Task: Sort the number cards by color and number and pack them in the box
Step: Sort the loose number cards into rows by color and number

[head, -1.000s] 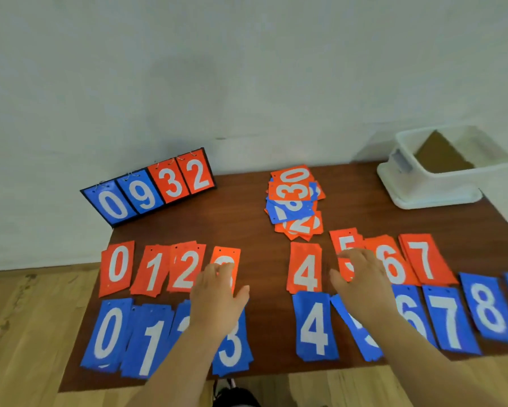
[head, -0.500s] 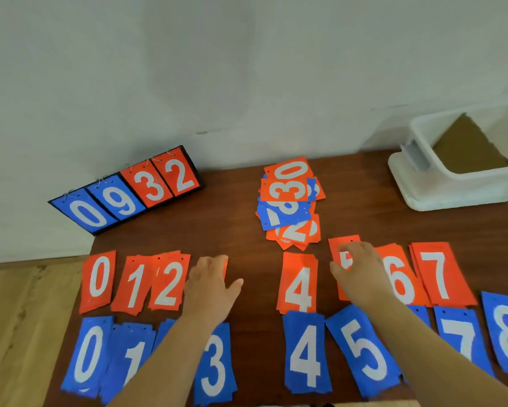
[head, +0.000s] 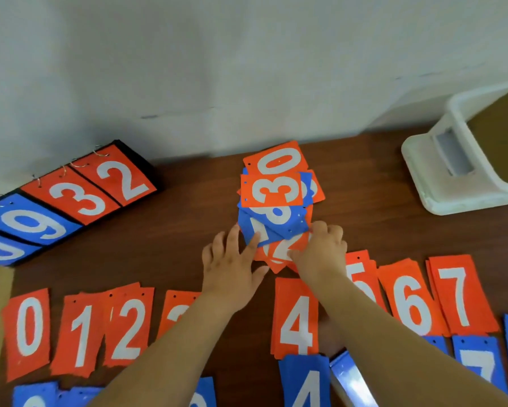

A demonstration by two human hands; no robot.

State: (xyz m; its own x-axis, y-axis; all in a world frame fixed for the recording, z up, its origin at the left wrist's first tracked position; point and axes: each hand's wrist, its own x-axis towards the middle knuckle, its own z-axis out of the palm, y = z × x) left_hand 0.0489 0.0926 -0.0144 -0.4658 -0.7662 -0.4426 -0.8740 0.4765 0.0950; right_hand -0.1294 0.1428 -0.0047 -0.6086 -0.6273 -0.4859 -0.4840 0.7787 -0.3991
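Two hands at card pile (head: 276, 201), mid-table: left hand (head: 232, 262) flat, uncurled, against near edge; right hand (head: 324, 251) pinches near corner. I judge each card thin, light, slick; take by edges.

both hands have left the sorted rows and gone forward to the loose pile (head: 276, 198). the left hand (head: 232, 268), which lay on the red 3 card (head: 178, 308) a second ago, now rests with straight, spread fingers against the pile's near left edge, just left of the other hand's grip. the right hand (head: 323, 254) has come off the red 5 card (head: 360, 274), which now lies uncovered just behind the grip. it curls round the pile's near right corner; which card it pinches i can't quite tell through the blur.
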